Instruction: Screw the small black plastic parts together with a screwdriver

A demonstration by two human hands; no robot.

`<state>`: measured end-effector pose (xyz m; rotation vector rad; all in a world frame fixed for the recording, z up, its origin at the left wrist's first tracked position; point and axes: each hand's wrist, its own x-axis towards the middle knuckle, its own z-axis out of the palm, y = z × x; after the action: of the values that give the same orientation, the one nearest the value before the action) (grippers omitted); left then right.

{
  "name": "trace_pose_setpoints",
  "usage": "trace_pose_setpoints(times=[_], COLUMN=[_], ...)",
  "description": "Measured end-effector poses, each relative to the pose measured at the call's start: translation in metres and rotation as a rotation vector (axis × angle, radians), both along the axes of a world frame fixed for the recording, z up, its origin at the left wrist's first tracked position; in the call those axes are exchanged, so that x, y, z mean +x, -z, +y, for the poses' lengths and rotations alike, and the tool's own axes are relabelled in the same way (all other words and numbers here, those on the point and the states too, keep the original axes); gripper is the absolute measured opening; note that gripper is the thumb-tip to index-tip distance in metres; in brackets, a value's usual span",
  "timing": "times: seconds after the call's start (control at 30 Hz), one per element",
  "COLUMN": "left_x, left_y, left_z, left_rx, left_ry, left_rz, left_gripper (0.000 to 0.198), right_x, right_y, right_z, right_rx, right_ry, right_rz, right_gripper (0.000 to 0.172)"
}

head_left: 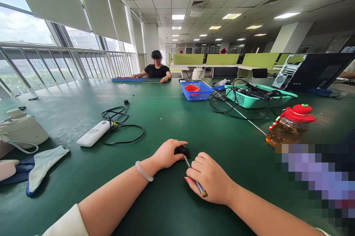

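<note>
In the head view my left hand (168, 153) is closed round a small black part (182, 150), thumb on the near side and fingers on the far side. What kind of part it is I cannot make out. My right hand (209, 177) grips a slim metallic tool (189, 163) that looks like a screwdriver, with a brass-coloured butt end sticking out below the fist. Its tip meets the near edge of the black part. Both hands are low over the green tabletop (155, 206).
Left of my arms lie a white power strip (95, 132) with a black cord, a glove (46, 164) and a pale bottle (23, 127). To the right stand a red-lidded jar (290, 129), a cable-filled green basket (245, 101) and a blue basket (195, 93). Another person (156, 70) sits at the far end.
</note>
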<state>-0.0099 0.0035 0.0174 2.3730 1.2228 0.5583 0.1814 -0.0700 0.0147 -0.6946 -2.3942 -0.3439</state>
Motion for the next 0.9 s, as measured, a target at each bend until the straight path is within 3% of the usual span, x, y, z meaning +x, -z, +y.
trace_pose_setpoints(times=[0.9], left_x=[-0.0018], left_y=[0.0038], left_z=[0.0013], left_rx=[-0.015], left_ry=[-0.032], left_rz=[-0.045], left_gripper=[0.036], right_x=[0.0000], right_y=[-0.0074], right_z=[-0.0039], right_rx=[-0.015], right_ry=[0.003], right_rz=[0.092], right_gripper=[0.021])
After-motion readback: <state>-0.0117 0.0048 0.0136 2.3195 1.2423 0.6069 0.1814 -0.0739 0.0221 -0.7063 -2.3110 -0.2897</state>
